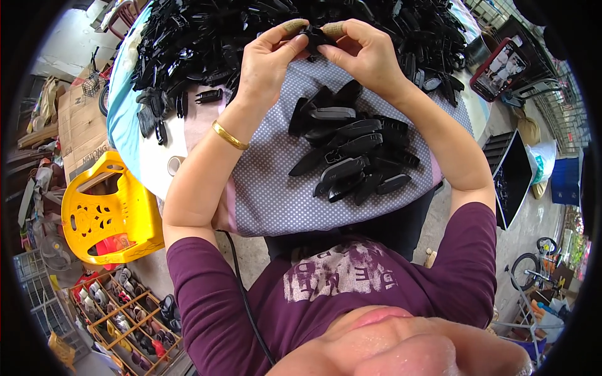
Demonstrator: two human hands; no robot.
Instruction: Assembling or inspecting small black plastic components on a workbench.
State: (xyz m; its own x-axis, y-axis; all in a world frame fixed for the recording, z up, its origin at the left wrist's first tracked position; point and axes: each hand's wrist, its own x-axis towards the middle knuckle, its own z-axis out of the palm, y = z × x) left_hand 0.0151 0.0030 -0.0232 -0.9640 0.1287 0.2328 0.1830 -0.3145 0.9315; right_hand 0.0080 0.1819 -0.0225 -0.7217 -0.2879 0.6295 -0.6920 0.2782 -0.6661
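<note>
Nearest, just in from the near edge of the dotted grey cloth (282,188) draped over the near side of the table (145,172), lies a loose pile of black pieces (354,147). Beyond that, towards the table's far edge, the left hand (266,62) and the right hand (371,56) meet, pinching the same small black piece (311,37) between thumbs and index fingers, whose tips wear tan covers (293,25); the other fingers look curled, partly hidden. From where I stand it seems moulded plastic: light, stiff, perhaps slick where smooth, and any thin part might snap if bent. Opposite ends look the safest hold. Farthest off, a great heap of black parts (188,37) spreads along the far side, reaching round towards the table's left and right edges.
</note>
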